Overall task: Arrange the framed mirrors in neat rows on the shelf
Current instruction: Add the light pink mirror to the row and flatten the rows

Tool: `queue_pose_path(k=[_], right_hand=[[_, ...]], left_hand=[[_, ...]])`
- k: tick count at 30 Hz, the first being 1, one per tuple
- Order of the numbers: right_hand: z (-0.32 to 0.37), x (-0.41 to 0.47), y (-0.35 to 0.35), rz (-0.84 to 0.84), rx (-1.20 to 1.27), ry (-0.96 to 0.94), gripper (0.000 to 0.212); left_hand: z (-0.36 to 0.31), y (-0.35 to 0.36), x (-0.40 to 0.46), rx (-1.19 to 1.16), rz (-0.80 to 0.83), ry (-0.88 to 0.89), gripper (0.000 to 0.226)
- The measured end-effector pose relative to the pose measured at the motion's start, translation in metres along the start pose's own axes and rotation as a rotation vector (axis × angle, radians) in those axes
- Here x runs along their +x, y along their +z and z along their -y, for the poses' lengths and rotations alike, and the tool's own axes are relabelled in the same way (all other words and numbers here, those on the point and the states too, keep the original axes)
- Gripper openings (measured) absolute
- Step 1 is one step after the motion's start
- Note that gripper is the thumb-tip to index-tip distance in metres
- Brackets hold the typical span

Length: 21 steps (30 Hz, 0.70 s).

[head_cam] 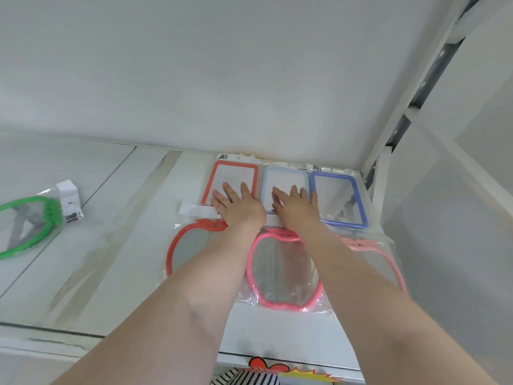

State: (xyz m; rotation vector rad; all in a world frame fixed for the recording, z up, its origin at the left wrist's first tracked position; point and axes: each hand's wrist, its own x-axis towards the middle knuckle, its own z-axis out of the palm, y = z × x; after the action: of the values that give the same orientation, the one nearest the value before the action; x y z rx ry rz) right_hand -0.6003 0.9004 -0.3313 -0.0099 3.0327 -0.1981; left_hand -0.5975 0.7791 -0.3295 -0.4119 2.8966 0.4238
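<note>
- Both bare forearms reached over the white shelf [277,340], crossing the front row of bagged apple-shaped plastic mirrors: red [177,245], bright pink [280,273] and pale pink [388,259]; a dragged arm could have shoved these askew.
- Left hand [236,204] lay flat, fingers spread, on the red rectangular framed mirror [219,173]; right hand [294,204], likewise open, pressed the pale-blue one [286,176], neither gripping.
- Slippery wrapping might have let either slide crooked against the dark-blue rectangular mirror [341,201].
- Well apart at left, the green apple-shaped mirror [27,226] remained unplaced.

Bright even light, soft blur, wide-angle distortion
</note>
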Motion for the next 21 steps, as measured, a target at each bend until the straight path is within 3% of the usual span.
queue_pose_path(k=[9,14,16,18,21], right_hand=[[-0.001,0.003,0.001,0.052,-0.003,-0.049,0.049],[-0.018,-0.034,-0.017,-0.101,0.164,-0.016,0.052],[-0.037,-0.066,-0.025,-0.174,0.206,0.055,0.051],[-0.056,-0.102,-0.026,-0.213,0.251,0.182,0.050],[-0.076,-0.148,-0.018,-0.113,0.166,0.318,0.054]], left_hand=[[0.000,0.003,0.002,-0.010,0.008,0.010,0.060],[0.006,-0.008,-0.013,0.001,-0.104,0.148,0.058],[0.010,-0.013,-0.038,0.014,-0.151,0.281,0.058],[0.012,-0.009,-0.074,-0.005,-0.093,0.373,0.057],[0.008,0.009,-0.129,0.027,-0.009,0.438,0.059]])
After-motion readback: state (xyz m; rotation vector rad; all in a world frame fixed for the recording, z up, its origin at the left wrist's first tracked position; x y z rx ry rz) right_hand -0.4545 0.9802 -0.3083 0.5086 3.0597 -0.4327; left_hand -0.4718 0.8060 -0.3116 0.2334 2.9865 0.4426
